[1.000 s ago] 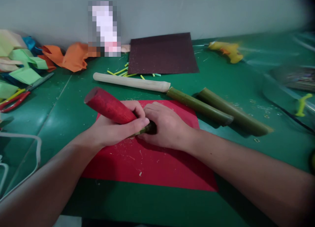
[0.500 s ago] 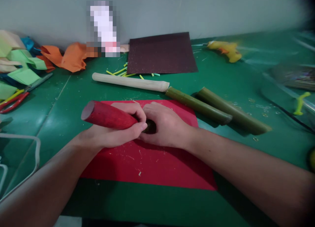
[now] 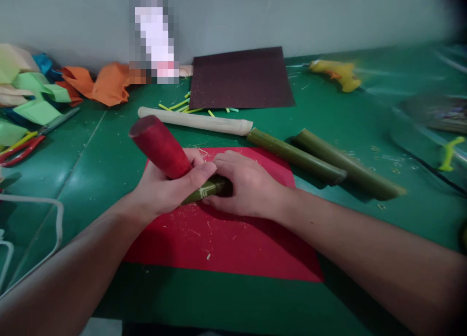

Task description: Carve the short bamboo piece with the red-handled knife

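My left hand (image 3: 168,183) is closed round a thick red wooden handle (image 3: 158,144), tilted with its butt end up and to the left. Whatever joins the lower end of this handle is hidden by my fingers. Under my hands a short green bamboo piece (image 3: 204,191) lies over a red sheet (image 3: 226,248), with pale scratch marks near its joint. My right hand (image 3: 248,183) grips its right end, and the thumbs of both hands are close together. Small shavings are scattered over the red sheet.
Behind my hands lie a peeled pale stick (image 3: 197,121) and two green bamboo pieces (image 3: 297,153). Further back are a dark brown sheet (image 3: 241,78) and a yellow glue gun (image 3: 337,74). Red-handled scissors (image 3: 24,149) and folded papers (image 3: 40,95) are at the left.
The red handle has swung to a steeper tilt, its butt end rising. My left hand has shifted slightly left and turned, uncovering more of the green bamboo. My right hand stays in place.
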`<state>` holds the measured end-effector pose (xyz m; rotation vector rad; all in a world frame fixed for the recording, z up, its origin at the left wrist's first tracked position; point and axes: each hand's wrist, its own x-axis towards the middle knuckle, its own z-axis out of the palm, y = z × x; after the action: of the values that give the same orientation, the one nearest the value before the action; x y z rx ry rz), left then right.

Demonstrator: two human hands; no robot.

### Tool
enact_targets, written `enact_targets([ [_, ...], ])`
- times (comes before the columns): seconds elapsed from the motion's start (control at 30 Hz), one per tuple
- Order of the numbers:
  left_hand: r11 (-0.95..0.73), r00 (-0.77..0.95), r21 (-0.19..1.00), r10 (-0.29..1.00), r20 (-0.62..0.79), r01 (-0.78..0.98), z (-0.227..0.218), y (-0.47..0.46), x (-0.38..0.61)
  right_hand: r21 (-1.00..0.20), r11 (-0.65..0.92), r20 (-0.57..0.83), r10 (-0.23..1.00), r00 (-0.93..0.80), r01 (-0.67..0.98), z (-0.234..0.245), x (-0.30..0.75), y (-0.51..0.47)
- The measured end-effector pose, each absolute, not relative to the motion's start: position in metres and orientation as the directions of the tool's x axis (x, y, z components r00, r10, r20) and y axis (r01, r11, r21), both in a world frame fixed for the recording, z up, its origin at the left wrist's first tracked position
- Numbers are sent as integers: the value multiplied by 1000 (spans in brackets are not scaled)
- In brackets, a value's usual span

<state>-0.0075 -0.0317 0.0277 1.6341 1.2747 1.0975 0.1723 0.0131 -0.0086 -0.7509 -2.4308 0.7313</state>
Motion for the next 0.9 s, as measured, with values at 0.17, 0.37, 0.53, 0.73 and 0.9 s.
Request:
enact_targets([
  [0.17, -112, -113, 919, 980, 166, 379, 31, -32, 6, -602, 690, 248, 640, -728, 401, -9, 174, 14],
  [0.37, -64, -186, 942, 974, 131, 330, 26, -35, 9, -614, 676, 239, 651, -720, 407, -7, 173, 12],
  [0.53, -53, -164, 941, 980, 113, 333, 24, -37, 9, -609, 666, 217, 661, -718, 430, -7, 173, 11],
  [0.73, -74, -156, 951, 980, 126, 301, 24, -35, 9, -627, 675, 246, 646, -722, 390, -9, 175, 13],
  [0.9, -81, -183, 949, 973, 142, 305, 22, -34, 9, -626, 680, 244, 635, -732, 381, -7, 174, 11],
])
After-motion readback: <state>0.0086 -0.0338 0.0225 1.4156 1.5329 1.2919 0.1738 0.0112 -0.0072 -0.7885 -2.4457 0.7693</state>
